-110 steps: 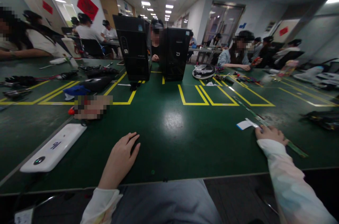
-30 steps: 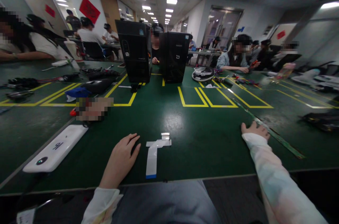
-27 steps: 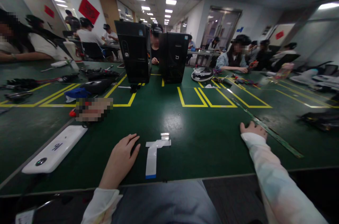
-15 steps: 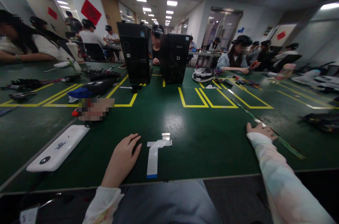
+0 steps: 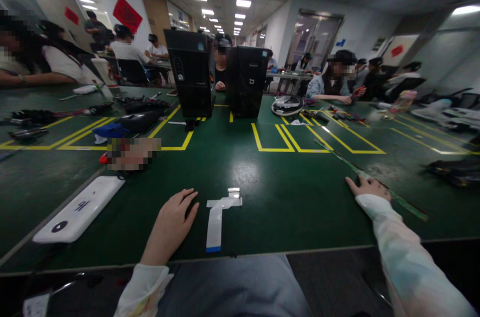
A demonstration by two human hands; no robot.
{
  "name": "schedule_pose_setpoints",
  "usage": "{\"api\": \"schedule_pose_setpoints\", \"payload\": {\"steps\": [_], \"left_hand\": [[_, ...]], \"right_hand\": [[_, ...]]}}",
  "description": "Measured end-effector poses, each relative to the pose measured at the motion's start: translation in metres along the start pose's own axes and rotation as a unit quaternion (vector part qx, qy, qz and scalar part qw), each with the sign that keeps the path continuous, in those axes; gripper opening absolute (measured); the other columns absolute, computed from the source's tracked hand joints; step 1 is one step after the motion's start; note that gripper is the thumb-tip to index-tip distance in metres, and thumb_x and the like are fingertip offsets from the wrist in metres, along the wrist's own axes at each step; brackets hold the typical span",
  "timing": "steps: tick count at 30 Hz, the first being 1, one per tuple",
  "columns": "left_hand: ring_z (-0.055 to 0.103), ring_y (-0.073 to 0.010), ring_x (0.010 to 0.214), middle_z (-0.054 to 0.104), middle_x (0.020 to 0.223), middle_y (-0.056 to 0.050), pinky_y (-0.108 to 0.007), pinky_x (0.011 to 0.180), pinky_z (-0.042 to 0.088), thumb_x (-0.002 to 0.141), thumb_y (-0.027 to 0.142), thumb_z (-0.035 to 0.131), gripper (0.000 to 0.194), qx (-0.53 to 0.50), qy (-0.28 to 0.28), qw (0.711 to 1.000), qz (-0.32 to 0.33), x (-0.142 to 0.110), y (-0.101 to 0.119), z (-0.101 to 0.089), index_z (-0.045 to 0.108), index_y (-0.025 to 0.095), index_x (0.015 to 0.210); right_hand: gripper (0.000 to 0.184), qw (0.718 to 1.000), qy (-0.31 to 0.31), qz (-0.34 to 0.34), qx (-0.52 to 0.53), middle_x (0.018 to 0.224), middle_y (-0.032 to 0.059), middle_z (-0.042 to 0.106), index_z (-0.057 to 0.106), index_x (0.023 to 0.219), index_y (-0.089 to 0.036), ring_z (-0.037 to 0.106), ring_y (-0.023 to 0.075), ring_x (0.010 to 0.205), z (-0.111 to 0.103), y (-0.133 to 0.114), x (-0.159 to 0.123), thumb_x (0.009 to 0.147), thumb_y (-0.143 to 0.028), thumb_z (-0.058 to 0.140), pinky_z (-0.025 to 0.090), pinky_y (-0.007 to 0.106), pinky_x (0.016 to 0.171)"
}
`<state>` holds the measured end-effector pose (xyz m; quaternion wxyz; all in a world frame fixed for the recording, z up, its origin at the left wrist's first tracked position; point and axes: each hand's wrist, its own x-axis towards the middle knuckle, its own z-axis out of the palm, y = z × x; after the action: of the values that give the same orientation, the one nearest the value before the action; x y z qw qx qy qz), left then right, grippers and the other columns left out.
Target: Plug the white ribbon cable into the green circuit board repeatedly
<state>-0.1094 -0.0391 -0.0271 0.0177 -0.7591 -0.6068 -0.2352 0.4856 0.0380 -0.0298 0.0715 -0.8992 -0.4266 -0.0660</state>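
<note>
My left hand lies on the green table with its fingers loosely stretched out, holding nothing. Just to its right is a white flat ribbon cable, folded into a T shape, with a blue end toward me. The hand and the cable are apart. My right hand rests over a long, narrow green circuit board strip, its thumb spread away to the left. The fingers cover the middle of the strip, and their tips are hard to make out.
A white device lies at the left. Two black computer towers stand at the back. Yellow tape marks the table. Dark cables lie far right, and a round bundle sits behind. Other people sit around.
The green strip has shifted slightly left under my right hand, and that hand's thumb has spread a little. My left hand and the ribbon cable have stayed in place.
</note>
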Motion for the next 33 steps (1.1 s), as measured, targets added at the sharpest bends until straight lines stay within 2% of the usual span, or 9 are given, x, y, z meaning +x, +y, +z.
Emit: {"api": "schedule_pose_setpoints", "payload": {"steps": [7, 10, 12, 15, 20, 23, 27, 30, 33], "left_hand": [[0.054, -0.0275, 0.118, 0.060, 0.126, -0.013, -0.046, 0.101, 0.044, 0.092, 0.041, 0.040, 0.043, -0.009, 0.006, 1.000, 0.002, 0.000, -0.001, 0.000, 0.062, 0.017, 0.120], [0.055, -0.0280, 0.117, 0.061, 0.125, -0.013, -0.046, 0.100, 0.044, 0.091, 0.041, 0.041, 0.043, -0.011, 0.010, 1.000, 0.006, 0.001, -0.001, 0.000, 0.063, 0.016, 0.118], [0.055, -0.0280, 0.117, 0.061, 0.124, -0.014, -0.046, 0.100, 0.044, 0.091, 0.041, 0.040, 0.043, -0.007, 0.011, 1.000, 0.007, 0.001, -0.001, 0.001, 0.063, 0.016, 0.119], [0.054, -0.0278, 0.119, 0.060, 0.126, -0.014, -0.045, 0.101, 0.044, 0.092, 0.041, 0.040, 0.045, -0.003, 0.008, 1.000, 0.009, 0.000, -0.001, 0.001, 0.061, 0.015, 0.121], [0.053, -0.0274, 0.120, 0.059, 0.127, -0.014, -0.046, 0.103, 0.043, 0.092, 0.040, 0.040, 0.044, 0.002, 0.006, 1.000, 0.011, -0.001, 0.000, 0.000, 0.061, 0.014, 0.121], [0.053, -0.0278, 0.119, 0.059, 0.127, -0.015, -0.046, 0.102, 0.043, 0.092, 0.040, 0.040, 0.045, 0.006, 0.005, 1.000, 0.010, -0.001, 0.000, 0.000, 0.061, 0.013, 0.121], [0.053, -0.0280, 0.119, 0.059, 0.127, -0.015, -0.046, 0.102, 0.043, 0.093, 0.040, 0.039, 0.046, 0.012, 0.005, 1.000, 0.013, -0.001, 0.000, 0.001, 0.061, 0.012, 0.122], [0.054, -0.0282, 0.118, 0.059, 0.126, -0.015, -0.046, 0.102, 0.043, 0.093, 0.040, 0.039, 0.046, 0.012, 0.004, 1.000, 0.012, -0.001, -0.001, 0.002, 0.061, 0.011, 0.121], [0.054, -0.0279, 0.117, 0.060, 0.126, -0.015, -0.045, 0.102, 0.043, 0.093, 0.040, 0.039, 0.046, 0.009, 0.009, 1.000, 0.014, 0.000, -0.001, 0.002, 0.061, 0.011, 0.120]], "right_hand": [[0.066, 0.986, 0.014, -0.166, -0.003, 0.140, 0.0152, 0.046, 0.044, 0.139, -0.019, 0.046, 0.0335, 0.125, 0.009, 0.026, -0.003, 0.085, -0.057, 0.040, 0.038, 0.049, 0.102], [0.062, 0.969, 0.022, -0.245, 0.027, 0.137, 0.0151, 0.049, 0.047, 0.136, -0.015, 0.047, 0.0299, 0.125, 0.009, 0.027, -0.002, 0.084, -0.049, 0.045, 0.038, 0.044, 0.104], [0.059, 0.963, 0.026, -0.266, 0.042, 0.138, 0.0155, 0.048, 0.050, 0.134, -0.013, 0.046, 0.0285, 0.127, 0.006, 0.024, -0.003, 0.084, -0.044, 0.047, 0.036, 0.041, 0.107], [0.055, 0.972, 0.038, -0.227, 0.045, 0.142, 0.0180, 0.043, 0.052, 0.132, -0.010, 0.042, 0.0289, 0.130, -0.001, 0.021, -0.006, 0.087, -0.041, 0.046, 0.034, 0.039, 0.109], [0.055, 0.998, 0.054, -0.014, 0.003, 0.137, 0.0243, 0.045, 0.055, 0.130, -0.009, 0.044, 0.0388, 0.126, -0.013, 0.017, -0.016, 0.093, -0.046, 0.036, 0.037, 0.050, 0.102], [0.059, 0.999, 0.038, 0.009, -0.010, 0.128, 0.0260, 0.052, 0.055, 0.129, -0.008, 0.050, 0.0399, 0.118, -0.014, 0.017, -0.017, 0.094, -0.050, 0.033, 0.040, 0.053, 0.096], [0.061, 0.994, 0.043, -0.098, 0.004, 0.124, 0.0232, 0.057, 0.053, 0.130, -0.008, 0.056, 0.0357, 0.111, -0.003, 0.023, -0.004, 0.091, -0.051, 0.036, 0.045, 0.048, 0.091], [0.060, 0.976, 0.052, -0.207, 0.031, 0.125, 0.0194, 0.059, 0.056, 0.127, -0.009, 0.055, 0.0336, 0.113, 0.010, 0.028, 0.008, 0.086, -0.051, 0.042, 0.046, 0.046, 0.093], [0.058, 0.954, 0.066, -0.288, 0.054, 0.126, 0.0169, 0.059, 0.059, 0.124, -0.011, 0.054, 0.0321, 0.115, 0.019, 0.021, 0.011, 0.084, -0.050, 0.042, 0.045, 0.046, 0.096]]}}
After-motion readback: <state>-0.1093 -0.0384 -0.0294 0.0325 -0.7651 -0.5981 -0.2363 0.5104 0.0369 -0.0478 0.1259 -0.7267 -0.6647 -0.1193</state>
